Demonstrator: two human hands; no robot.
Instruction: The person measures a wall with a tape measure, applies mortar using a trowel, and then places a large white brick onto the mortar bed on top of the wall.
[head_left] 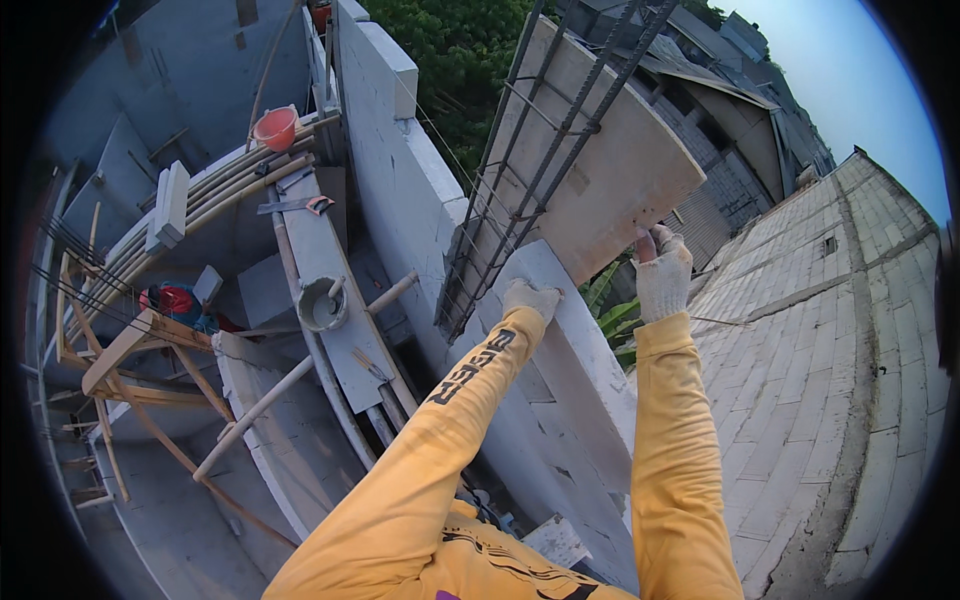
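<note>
Working at the lower edge of the tan board [610, 170] appears to be the step in hand. At frame centre, the gloved left hand [532, 299] rests on top of the pale wall [590, 345], fingers curled; whether it clasps the edge cannot be told. The board stands tilted at upper centre, behind the rebar cage [592, 127]. Right of centre, the gloved right hand [663, 275] holds its fingers bent at the board's lower right corner; whether they pinch the edge or a small item cannot be told. The next move probably calls for steady left-hand support and fine right-hand finger control.

Surroundings, left to right: timber braces [120, 350] occupy the left side. A red bucket [275, 128] sits at upper left. Left of centre, a pale plank [310, 250] carries a grey bucket [312, 318]. The rebar cage restricts access to the board's left part. Green leaves [610, 305] show below the board. A block wall [800, 330] fills the right side.
</note>
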